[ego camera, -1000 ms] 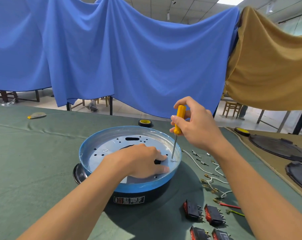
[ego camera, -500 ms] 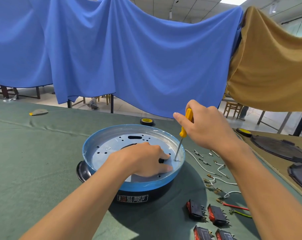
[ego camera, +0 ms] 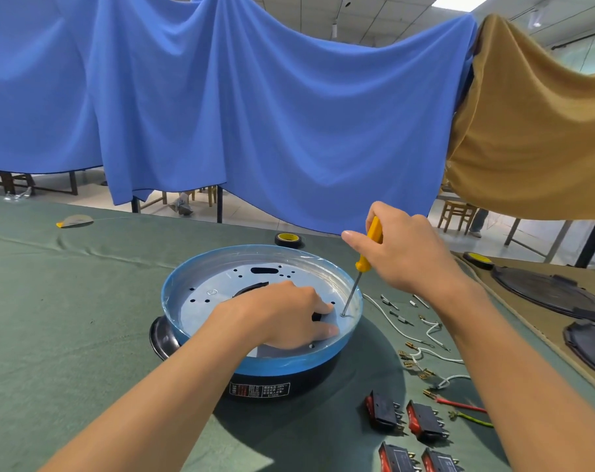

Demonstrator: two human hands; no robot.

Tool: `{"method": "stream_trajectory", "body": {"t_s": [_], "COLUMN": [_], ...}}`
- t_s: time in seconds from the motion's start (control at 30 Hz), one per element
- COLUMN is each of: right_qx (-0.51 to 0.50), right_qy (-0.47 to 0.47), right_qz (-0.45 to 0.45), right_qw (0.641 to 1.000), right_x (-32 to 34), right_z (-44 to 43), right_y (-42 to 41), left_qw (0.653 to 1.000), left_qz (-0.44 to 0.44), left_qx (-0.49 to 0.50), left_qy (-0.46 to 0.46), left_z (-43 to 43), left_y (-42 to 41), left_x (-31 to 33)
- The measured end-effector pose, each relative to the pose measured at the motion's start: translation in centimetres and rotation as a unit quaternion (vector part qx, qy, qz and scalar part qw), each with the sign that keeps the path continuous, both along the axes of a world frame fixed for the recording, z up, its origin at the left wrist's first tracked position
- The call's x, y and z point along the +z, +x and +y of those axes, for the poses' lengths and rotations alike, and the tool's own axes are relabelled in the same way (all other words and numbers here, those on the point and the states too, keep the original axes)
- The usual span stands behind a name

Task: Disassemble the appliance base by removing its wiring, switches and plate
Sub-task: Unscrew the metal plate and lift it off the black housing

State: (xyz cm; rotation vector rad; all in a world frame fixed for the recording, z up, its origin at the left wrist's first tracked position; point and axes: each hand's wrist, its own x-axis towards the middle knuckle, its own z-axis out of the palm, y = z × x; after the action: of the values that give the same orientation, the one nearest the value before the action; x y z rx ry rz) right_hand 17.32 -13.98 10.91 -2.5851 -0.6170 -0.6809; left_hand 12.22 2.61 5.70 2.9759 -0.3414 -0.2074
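Your left hand [ego camera: 282, 315] still presses the plate [ego camera: 214, 301], holding nothing, in the base [ego camera: 265, 364] mid-table. Your right hand [ego camera: 408, 253], gripping the screwdriver [ego camera: 364, 257], has twisted; its tip stays at the plate's right edge, so that screw is probably loosening.

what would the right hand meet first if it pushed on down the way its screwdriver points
The right hand holds a yellow-handled screwdriver whose tip seems to touch the round silver metal plate, so that plate comes first.
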Motion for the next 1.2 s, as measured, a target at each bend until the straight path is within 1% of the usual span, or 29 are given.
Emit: {"method": "stream_trajectory", "body": {"t_s": [0.2,0.23,0.37,0.53,0.7,0.8,0.87,1.03,1.2], "right_qx": [-0.005,-0.008,-0.028,-0.005,-0.018,0.003,0.007,0.002,0.001], "right_qy": [0.019,0.027,0.029,0.028,-0.004,0.008,0.011,0.024,0.021], "right_qz": [0.053,0.052,-0.014,0.045,0.009,0.045,0.051,0.009,0.049], "right_qw": [0.998,0.998,0.999,0.999,1.000,0.999,0.999,1.000,0.999], "right_x": [-0.08,-0.11,-0.25,0.18,0.06,0.28,0.30,0.12,0.17], "right_z": [-0.12,-0.07,0.05,-0.11,0.01,-0.29,-0.25,-0.03,-0.11], "right_y": [0.72,0.67,0.61,0.58,0.35,0.56,0.49,0.25,0.48], "left_qw": [1.000,1.000,1.000,1.000,1.000,1.000,1.000,1.000,1.000], "left_qz": [0.003,0.003,0.006,0.004,0.003,0.000,-0.001,-0.001,0.000], "left_qx": [-0.003,-0.002,0.002,0.002,0.003,0.003,0.002,0.000,-0.002], "left_qy": [0.003,0.002,0.000,-0.007,-0.002,-0.002,-0.004,-0.007,-0.006], "left_z": [-0.09,-0.07,-0.13,-0.05,-0.03,-0.01,0.03,0.03,-0.03], "left_y": [-0.13,-0.13,-0.15,-0.19,-0.19,-0.17,-0.17,-0.14,-0.26], "left_x": [0.23,0.24,0.26,0.33,0.39,0.35,0.25,0.23,0.34]}}
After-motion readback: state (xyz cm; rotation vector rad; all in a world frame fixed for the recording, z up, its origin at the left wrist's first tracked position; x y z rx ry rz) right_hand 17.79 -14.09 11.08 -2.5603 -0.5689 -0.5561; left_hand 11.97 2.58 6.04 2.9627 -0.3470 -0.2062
